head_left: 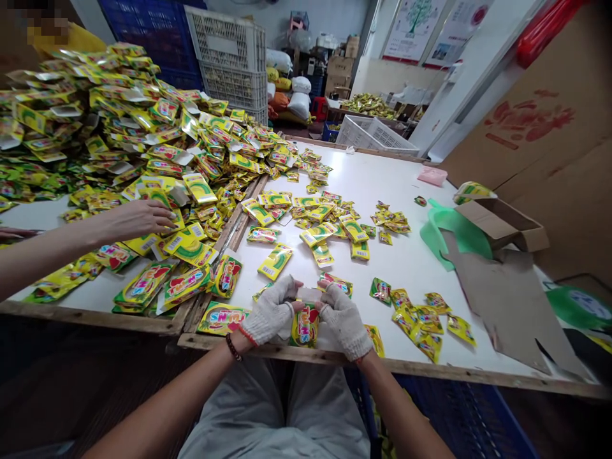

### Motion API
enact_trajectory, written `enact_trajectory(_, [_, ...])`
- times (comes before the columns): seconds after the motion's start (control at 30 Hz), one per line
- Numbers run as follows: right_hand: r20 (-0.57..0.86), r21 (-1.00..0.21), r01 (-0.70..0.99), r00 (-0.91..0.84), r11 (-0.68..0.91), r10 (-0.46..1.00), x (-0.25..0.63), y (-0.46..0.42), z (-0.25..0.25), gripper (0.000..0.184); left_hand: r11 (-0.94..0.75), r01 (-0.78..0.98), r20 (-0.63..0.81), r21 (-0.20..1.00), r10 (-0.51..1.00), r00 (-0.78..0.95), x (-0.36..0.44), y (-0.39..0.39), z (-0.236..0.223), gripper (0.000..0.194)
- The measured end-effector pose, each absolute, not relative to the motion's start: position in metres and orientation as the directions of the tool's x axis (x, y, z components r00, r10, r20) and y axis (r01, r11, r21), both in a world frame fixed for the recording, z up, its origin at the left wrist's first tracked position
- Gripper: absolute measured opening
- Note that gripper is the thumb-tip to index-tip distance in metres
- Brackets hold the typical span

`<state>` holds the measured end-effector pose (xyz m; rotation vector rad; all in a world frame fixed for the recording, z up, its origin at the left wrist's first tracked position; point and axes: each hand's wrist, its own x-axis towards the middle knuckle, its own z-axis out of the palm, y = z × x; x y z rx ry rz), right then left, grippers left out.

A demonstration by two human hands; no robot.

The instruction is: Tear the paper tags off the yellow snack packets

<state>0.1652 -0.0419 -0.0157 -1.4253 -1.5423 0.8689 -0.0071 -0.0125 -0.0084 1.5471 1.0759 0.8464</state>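
Near the table's front edge, a small yellow, green and red printed box (pixel 305 326) stands between my two hands, its pale top flap raised. My left hand (pixel 273 311), in a white fingerless-tipped glove, grips the box's left side by the flap. From the right, my right hand (pixel 345 320), gloved the same way, pinches the box near its upper edge. Another printed box (pixel 222 317) lies left of my left hand, and a yellow box (pixel 275 261) lies just beyond it. Several small yellow sachets (pixel 423 319) are spread to the right of my right hand.
A large heap of boxes (pixel 119 121) covers the left table, where a co-worker's hand (pixel 143 218) reaches over boxes. More boxes and sachets (pixel 318 223) lie mid-table. A flattened cardboard piece (pixel 507 306), green plastic (pixel 442 229) and an open carton (pixel 507 223) are at right.
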Motion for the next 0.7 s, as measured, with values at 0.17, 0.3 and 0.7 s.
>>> enact_trajectory(0.17, [0.143,-0.864,0.484,-0.027,0.138,0.989,0.165,-0.049,-0.005,0.028,-0.114,0.255,-0.01,0.96,0.899,0.438,-0.009,-0.012,-0.001,0.019])
enact_trajectory(0.3, [0.137,-0.849,0.505,-0.074,0.156,0.988,0.167,-0.044,0.002,0.026,0.008,0.26,-0.134,0.966,0.872,0.472,-0.01,-0.008,0.013,0.023])
enact_trajectory(0.7, [0.332,-0.708,0.505,-0.378,0.493,0.864,0.178,-0.07,-0.003,0.035,-0.74,0.291,0.352,0.606,0.578,0.737,-0.028,-0.031,0.008,0.019])
